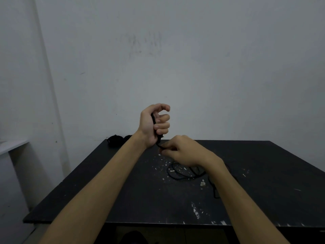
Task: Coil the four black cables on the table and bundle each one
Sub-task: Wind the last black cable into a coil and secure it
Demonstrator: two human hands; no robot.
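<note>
Head view: left hand [154, 125] fisted round cable [184, 173]

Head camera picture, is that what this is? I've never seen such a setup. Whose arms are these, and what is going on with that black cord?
Yes: there is no robot here, only a person wearing a camera on the head, so you look forward and down along their own arms. The left hand is raised and grips part of a black cable. The right hand pinches the same cable just below. The rest of it lies in loose loops on the black table, which is flecked with pale marks. At the far left corner sit dark bundles, apparently cables already coiled, though they are too dim to be sure.
</note>
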